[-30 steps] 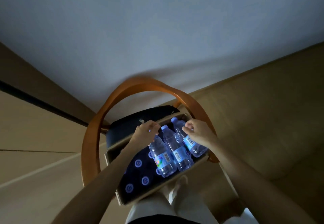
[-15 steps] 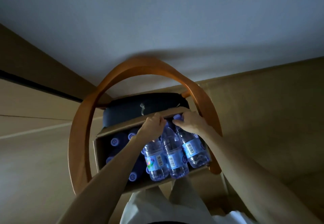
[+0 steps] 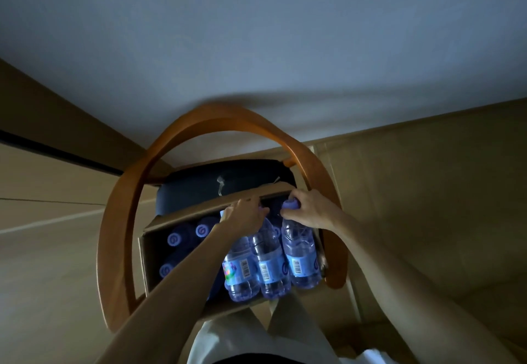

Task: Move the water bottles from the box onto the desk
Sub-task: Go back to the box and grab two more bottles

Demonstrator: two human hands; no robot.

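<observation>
A cardboard box (image 3: pixel 148 252) sits on a dark chair seat, holding several water bottles with purple caps. Three clear bottles with blue labels are raised above its right side. My left hand (image 3: pixel 245 215) grips the necks of the left bottle (image 3: pixel 239 272) and the middle bottle (image 3: pixel 269 269). My right hand (image 3: pixel 309 209) holds the right bottle (image 3: pixel 301 261) by its neck, just below the purple cap. More capped bottles (image 3: pixel 175 239) stand upright in the left part of the box. The scene is dim.
A wooden chair with a curved orange backrest (image 3: pixel 228 118) rings the box; its dark cushion (image 3: pixel 228 178) shows behind it. A pale surface (image 3: pixel 256 50) fills the top of the view. Wood floor (image 3: pixel 42 264) lies left, my pale trousers (image 3: pixel 256 335) below.
Both hands have lifted the three bottles higher, tilting them from lying slanted to nearly upright above the box. The view has shifted closer over the chair.
</observation>
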